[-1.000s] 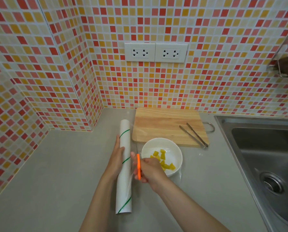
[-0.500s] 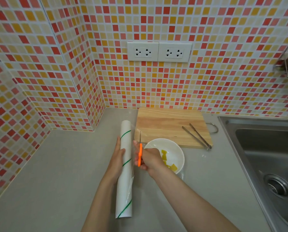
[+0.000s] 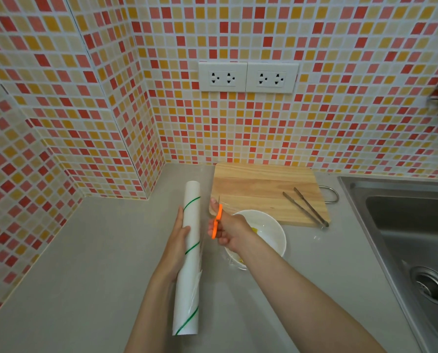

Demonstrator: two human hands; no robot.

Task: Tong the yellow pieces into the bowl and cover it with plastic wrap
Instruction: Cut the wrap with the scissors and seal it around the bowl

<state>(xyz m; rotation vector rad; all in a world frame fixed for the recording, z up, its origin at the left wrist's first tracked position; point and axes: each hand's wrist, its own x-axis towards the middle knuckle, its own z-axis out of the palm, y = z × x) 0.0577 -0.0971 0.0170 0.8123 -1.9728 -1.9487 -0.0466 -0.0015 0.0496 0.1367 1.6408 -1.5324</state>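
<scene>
- Where the grey counter (image 3: 85, 263) runs into a corner, both walls (image 3: 314, 123) are faced with small red, orange and cream tiles, and a double socket (image 3: 248, 77) sits on the back wall.
- A steel sink (image 3: 404, 238) is let into the counter at the right, its drain near the lower edge.
- A wooden board (image 3: 263, 189) lies against the back wall, with metal tongs (image 3: 305, 207) resting on its right part, their closed end at the board's near edge.
- The left hand (image 3: 178, 240) is pressed flat along the left side of the wrap roll (image 3: 188, 258), fingers laid lengthwise on it, thumb over the top.
- The roll lies on the counter, pointing away from the person, white with thin green spiral lines.
- The right hand (image 3: 228, 230) is closed around orange scissors (image 3: 217, 220), just to the right of the roll, blade tip pointing away toward the board.
- Clear film (image 3: 200, 273) shows as a faint sheen along the roll's right edge and is hard to trace further.
- The bowl (image 3: 271, 235) stands just in front of the board, right of the roll, partly hidden by the right hand and wrist.
- It is white and round, and only a few yellow pieces (image 3: 254, 229) show beside the wrist.
</scene>
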